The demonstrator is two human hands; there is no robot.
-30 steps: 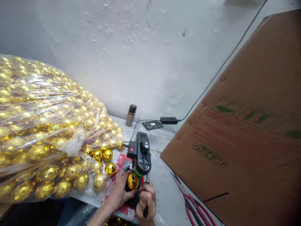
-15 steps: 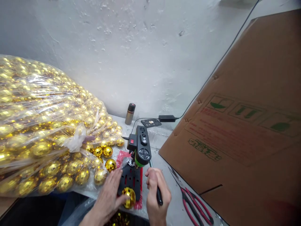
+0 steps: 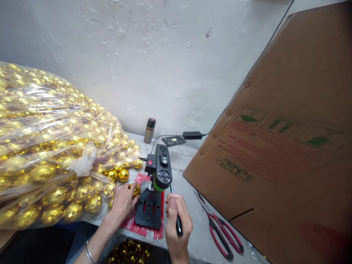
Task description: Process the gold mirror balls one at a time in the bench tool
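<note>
A small black bench drill press (image 3: 162,165) with a green ring stands in front of me. Its flat slotted base plate (image 3: 149,211) rests on red plastic film and carries no ball. My right hand (image 3: 178,220) is closed around the black-ended lever handle (image 3: 179,226) at the press's right side. Left of the press, my left hand (image 3: 123,201) has its fingers and thumb around a gold mirror ball (image 3: 135,189), partly hidden by the fingers. More loose gold balls (image 3: 123,175) lie just beyond that hand.
A large clear bag (image 3: 49,146) of gold balls fills the left. Red-handled scissors (image 3: 224,234) lie at right beside a big cardboard box (image 3: 261,146). Behind the press are a spray bottle (image 3: 149,131), a dark card (image 3: 173,140) and a power adapter (image 3: 192,135). Gold balls (image 3: 129,252) sit below the table edge.
My left hand has moved from the base plate up and left to a ball beside the press. The ball that was at the plate's front is gone from there. My right hand stays on the lever.
</note>
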